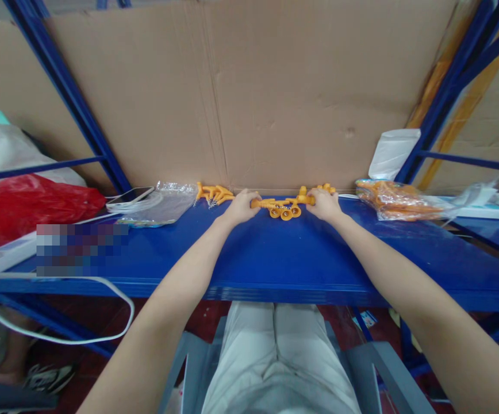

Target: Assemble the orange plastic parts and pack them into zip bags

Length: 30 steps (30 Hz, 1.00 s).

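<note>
- Our left hand [241,207] and right hand [325,205] grip smooth orange plastic toys [284,208].
- Under them we see a smooth blue metal shelf [275,259].
- Behind them is dull cardboard [275,86].

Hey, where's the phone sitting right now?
In the head view, the phone lies on the blue shelf, beside the clear plastic bag, left of the left hand gripping the orange pieces.

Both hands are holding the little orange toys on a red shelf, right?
Not quite: the head view shows the shelf is blue, not red. The left hand and right hand do hold the little orange toys on it.
</note>
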### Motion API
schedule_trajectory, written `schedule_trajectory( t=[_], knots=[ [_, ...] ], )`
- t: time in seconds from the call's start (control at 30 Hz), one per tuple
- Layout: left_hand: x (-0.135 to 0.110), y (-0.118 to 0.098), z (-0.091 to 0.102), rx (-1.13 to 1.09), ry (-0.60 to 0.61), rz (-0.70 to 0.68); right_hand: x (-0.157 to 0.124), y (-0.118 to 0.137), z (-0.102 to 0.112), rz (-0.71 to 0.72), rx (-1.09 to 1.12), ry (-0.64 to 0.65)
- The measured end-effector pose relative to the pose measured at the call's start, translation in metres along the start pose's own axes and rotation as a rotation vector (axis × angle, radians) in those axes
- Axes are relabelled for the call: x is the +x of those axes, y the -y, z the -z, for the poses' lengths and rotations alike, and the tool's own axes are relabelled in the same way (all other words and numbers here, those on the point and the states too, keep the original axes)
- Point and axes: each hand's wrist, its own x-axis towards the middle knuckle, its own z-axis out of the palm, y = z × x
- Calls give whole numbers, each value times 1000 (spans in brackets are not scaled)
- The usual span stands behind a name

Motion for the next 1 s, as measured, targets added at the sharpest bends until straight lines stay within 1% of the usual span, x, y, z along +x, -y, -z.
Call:
schedule_trajectory(
  t=[0.2,0.33,0.4,0.6,0.73,0.87,1.0],
  knots=[
    [-1,-3,1,6,-12,10,4,-3,6,212,90,9],
    [-2,-4,3,-10,-4,17,7,-5,3,344,209,-31],
    [-2,-5,3,-12,-5,22,9,-5,1,387,263,-36],
    [-1,-6,4,8,-21,54,11,-5,-2,412,355,-12],
    [0,-3,3,38,-40,68,13,-8,-4,383,382,-40],
    [0,1,1,57,-43,54,15,-10,-6,382,411,-67],
    [0,3,-1,58,-47,47,14,-6,-8,410,449,-55]
  ],
)
